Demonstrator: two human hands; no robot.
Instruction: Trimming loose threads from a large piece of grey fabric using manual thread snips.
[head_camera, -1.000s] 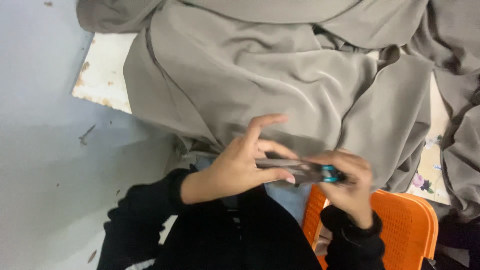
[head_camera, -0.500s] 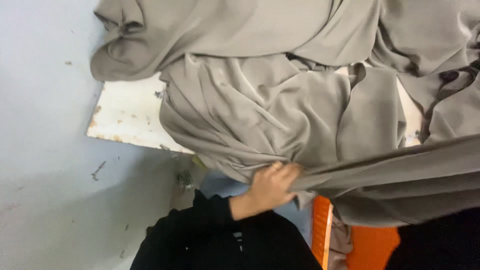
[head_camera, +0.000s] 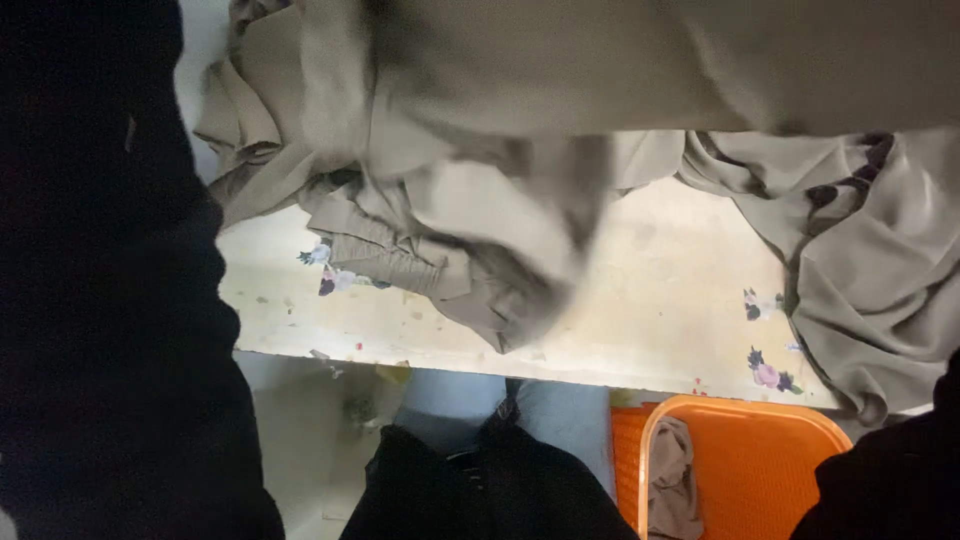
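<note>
I see neither hand itself. A black sleeve (head_camera: 110, 300) fills the left side from top to bottom, and another black sleeve edge (head_camera: 900, 470) shows at the lower right corner, so I cannot tell whether the fingers are spread, pressed together or pinching anything.

The large grey-beige woven cloth (head_camera: 560, 70) stretches across the top of the view, blurred and lifted above the worktop, with one fold hanging down at the centre to a bunched, gathered band (head_camera: 400, 262) that rests on the surface. More of the same grey-beige cloth lies heaped at the right, with dark trim along its folds (head_camera: 860, 280).

The pale cream worktop with small flower prints (head_camera: 660, 300) lies bare between the hanging fold and the right heap. Below its front edge stands an orange plastic basket (head_camera: 760, 470) with a small brownish scrap of cloth (head_camera: 675, 475) draped over its rim. Beside the basket I see blue denim (head_camera: 450, 395) and dark clothing below it.
</note>
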